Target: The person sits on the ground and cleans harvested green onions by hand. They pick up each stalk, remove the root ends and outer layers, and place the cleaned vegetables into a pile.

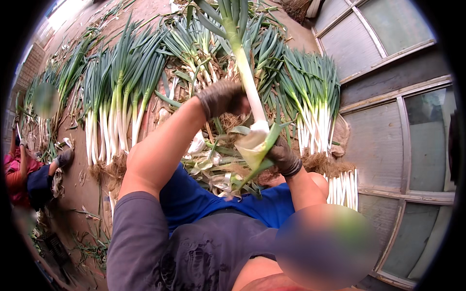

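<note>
A large long green onion [250, 83] stands nearly upright before me, its green leaves at the top and white shank below. My right hand [284, 156], in a dark, soiled glove, is closed around its lower end, where a peeled, folded outer leaf [253, 147] hangs down. Beside the shank, my left hand [225, 99], gloved too, is blurred by motion; its fingers are partly hidden and its grip is unclear. Between my legs lies a heap of stripped leaves and skins [211, 160]. Untrimmed green onions [196, 47] with dry, brown outer skins lie beyond my hands.
Rows of cleaned green onions lie at left [116, 105] and right [316, 105], with brown roots towards me. More white shanks [342, 189] lie at my right, beside a framed glass partition [404, 145]. Another person [27, 171] sits far left, near a black crate [52, 249].
</note>
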The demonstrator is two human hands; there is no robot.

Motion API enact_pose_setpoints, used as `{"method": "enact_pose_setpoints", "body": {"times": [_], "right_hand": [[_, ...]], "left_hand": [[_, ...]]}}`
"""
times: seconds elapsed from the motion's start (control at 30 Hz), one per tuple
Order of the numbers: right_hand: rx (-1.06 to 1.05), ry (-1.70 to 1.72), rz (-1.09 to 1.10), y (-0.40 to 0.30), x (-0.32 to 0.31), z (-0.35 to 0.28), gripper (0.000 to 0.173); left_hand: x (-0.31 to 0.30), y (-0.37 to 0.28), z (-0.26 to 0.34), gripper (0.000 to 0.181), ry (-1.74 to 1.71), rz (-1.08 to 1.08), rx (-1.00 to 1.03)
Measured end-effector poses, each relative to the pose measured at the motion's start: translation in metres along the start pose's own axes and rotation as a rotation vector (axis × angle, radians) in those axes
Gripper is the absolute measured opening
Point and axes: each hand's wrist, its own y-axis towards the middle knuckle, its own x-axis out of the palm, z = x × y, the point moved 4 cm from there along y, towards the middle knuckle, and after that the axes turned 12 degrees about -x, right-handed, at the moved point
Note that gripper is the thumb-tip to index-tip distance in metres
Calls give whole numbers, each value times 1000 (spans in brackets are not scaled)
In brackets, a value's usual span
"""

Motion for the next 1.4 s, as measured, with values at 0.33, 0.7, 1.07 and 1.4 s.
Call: {"method": "enact_pose_setpoints", "body": {"times": [0.33,0.7,1.07,1.4], "right_hand": [[120,117,-50,-8,-17,34,71],[280,-83,-192,-4,18,22,46],[-132,-388,-181,0,-7,12,31],[-511,-863,-529,-11,-15,40,29]], "left_hand": [[6,-15,47,45,-549,73,464],[18,-13,51,19,-866,-140,388],[44,-2,-28,15,1454,187,488],[-8,-17,-39,24,735,89,-22]]}}
